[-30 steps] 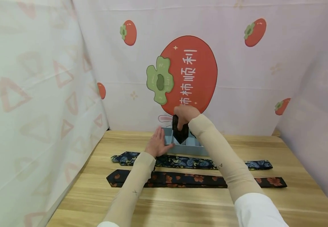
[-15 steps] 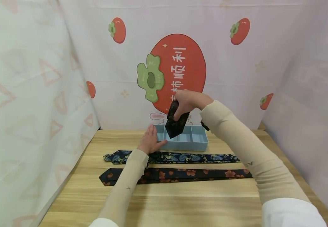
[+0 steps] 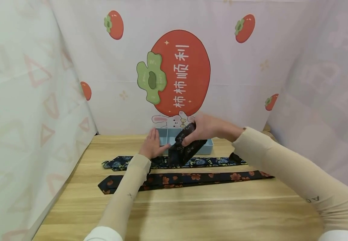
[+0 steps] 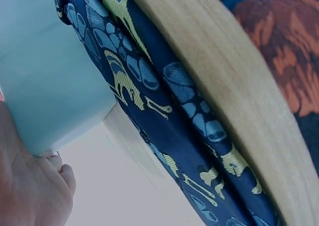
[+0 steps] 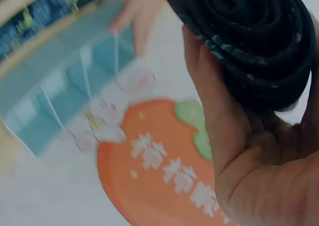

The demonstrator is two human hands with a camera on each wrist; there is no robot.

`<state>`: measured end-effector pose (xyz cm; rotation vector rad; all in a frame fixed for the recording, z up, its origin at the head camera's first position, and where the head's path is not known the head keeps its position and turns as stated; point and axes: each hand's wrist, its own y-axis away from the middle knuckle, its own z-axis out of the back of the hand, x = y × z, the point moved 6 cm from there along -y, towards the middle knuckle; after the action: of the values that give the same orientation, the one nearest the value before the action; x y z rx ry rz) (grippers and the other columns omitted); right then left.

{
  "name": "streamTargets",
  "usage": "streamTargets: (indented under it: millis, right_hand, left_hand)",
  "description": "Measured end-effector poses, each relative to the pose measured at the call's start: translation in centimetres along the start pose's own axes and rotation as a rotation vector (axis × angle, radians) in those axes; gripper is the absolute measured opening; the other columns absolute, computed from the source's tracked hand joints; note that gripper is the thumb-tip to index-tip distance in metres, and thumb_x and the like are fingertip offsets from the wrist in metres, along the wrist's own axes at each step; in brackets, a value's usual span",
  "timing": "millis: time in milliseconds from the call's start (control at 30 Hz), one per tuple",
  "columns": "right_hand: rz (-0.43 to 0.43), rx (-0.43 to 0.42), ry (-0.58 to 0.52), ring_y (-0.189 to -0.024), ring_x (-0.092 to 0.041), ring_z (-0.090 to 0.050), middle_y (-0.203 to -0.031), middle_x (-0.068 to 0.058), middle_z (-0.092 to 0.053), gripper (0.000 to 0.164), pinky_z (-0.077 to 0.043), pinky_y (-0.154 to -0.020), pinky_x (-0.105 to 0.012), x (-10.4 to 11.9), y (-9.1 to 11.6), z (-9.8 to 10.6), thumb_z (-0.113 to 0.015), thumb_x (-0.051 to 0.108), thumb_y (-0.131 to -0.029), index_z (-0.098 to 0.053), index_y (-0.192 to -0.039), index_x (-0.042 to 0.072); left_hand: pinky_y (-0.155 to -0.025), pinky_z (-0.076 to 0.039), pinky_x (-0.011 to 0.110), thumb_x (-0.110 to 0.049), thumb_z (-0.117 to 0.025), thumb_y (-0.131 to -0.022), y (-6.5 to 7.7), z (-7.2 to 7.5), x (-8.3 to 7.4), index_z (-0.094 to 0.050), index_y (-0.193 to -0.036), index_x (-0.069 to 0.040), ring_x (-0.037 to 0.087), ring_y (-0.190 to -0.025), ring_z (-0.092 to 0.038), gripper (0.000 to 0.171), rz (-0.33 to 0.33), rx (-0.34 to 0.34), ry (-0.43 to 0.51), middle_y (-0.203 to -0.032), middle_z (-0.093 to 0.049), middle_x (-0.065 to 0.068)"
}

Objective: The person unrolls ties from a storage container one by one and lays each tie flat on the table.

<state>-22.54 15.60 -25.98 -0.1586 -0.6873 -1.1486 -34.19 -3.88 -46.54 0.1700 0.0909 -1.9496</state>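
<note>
A rolled-up black necktie (image 3: 181, 149) with small pale specks is in my right hand (image 3: 207, 128), gripped between thumb and fingers. In the head view it covers part of a light blue divided box (image 3: 206, 150); its spiral edge (image 5: 249, 56) shows in the right wrist view. My left hand (image 3: 152, 144) rests at the box's left end, fingers straight and thumb spread along the front. Just in front of the box lies a navy necktie (image 3: 202, 162) with a blue and yellow pattern. A dark necktie (image 3: 189, 179) with orange flowers is laid out nearer me.
Beneath everything is a wooden table (image 3: 210, 214). A white cloth (image 3: 231, 97) printed with persimmons hangs behind it, and more cloth (image 3: 20, 110) hangs along the left side. Thin dividers (image 5: 85, 71) split the box into several compartments.
My right hand has carried the rolled necktie up from over the box, then right and down toward me, tilting it. The left hand stays at the box, and the head view has shifted.
</note>
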Motion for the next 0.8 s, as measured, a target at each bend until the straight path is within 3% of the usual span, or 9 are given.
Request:
streamTargets:
  millis: [133, 333, 433, 567, 700, 800]
  right_hand:
    - [-0.067, 0.028, -0.062, -0.067, -0.016, -0.06, -0.077, -0.004, -0.072, 0.039, -0.047, -0.059, -0.03, -1.9, 1.2, -2.6, -0.087, 0.044, -0.082, -0.077, -0.089, 0.008]
    - [-0.107, 0.056, -0.167, -0.071, -0.014, -0.061, -0.079, -0.002, -0.074, 0.038, -0.048, -0.061, -0.028, -4.0, 1.7, -7.0, -0.086, 0.048, -0.083, -0.078, -0.086, 0.011]
    - [-0.118, 0.082, -0.213, -0.053, -0.012, -0.047, -0.06, 0.004, -0.059, 0.041, -0.04, -0.051, -0.027, -4.9, 1.7, -9.7, -0.086, 0.05, -0.082, -0.069, -0.066, 0.016]
    - [-0.152, 0.097, -0.266, -0.044, -0.011, -0.026, -0.05, 0.009, -0.033, 0.057, -0.027, -0.046, -0.028, -6.0, 1.7, -12.9, -0.087, 0.051, -0.082, -0.047, -0.053, 0.022]
    - [-0.151, 0.096, -0.346, -0.044, -0.01, -0.021, -0.048, 0.009, -0.029, 0.061, -0.026, -0.048, -0.028, -6.9, 1.6, -15.5, -0.088, 0.046, -0.083, -0.042, -0.051, 0.022]
    - [-0.156, 0.091, -0.37, -0.044, -0.01, -0.027, -0.047, 0.01, -0.035, 0.055, -0.029, -0.049, -0.028, -7.5, 1.7, -17.2, -0.088, 0.046, -0.082, -0.049, -0.052, 0.022]
  left_hand:
    - [-0.135, -0.016, 0.048, -0.072, -0.04, -0.104, -0.1, -0.1, 0.0, -0.009, -0.165, 0.011, 0.04, -0.166, -0.004, 0.107, 0.002, -0.004, 0.022, -0.176, -0.004, 0.027]
    - [-0.135, -0.014, 0.049, -0.069, -0.041, -0.105, -0.3, -0.1, 0.2, -0.007, -0.164, 0.012, 0.041, -0.166, -0.004, 0.106, -0.01, -0.009, 0.013, -0.175, -0.003, 0.029]
    - [-0.135, -0.013, 0.049, -0.067, -0.041, -0.105, -0.2, -0.1, 0.3, -0.007, -0.164, 0.012, 0.041, -0.165, -0.004, 0.104, -0.013, -0.011, 0.008, -0.175, -0.005, 0.03]
    - [-0.135, -0.013, 0.049, -0.065, -0.042, -0.106, -0.2, -0.1, 0.1, -0.008, -0.164, 0.013, 0.041, -0.165, -0.005, 0.103, -0.024, -0.011, 0.017, -0.175, -0.006, 0.03]
    - [-0.135, -0.012, 0.049, -0.066, -0.042, -0.105, -0.5, -0.3, 0.2, -0.007, -0.164, 0.012, 0.041, -0.166, -0.004, 0.104, -0.023, -0.017, 0.019, -0.175, -0.005, 0.03]
    - [-0.135, -0.013, 0.049, -0.066, -0.042, -0.105, -0.7, -0.4, 0.3, -0.007, -0.164, 0.011, 0.04, -0.166, -0.004, 0.103, -0.015, -0.025, 0.02, -0.175, -0.005, 0.029]
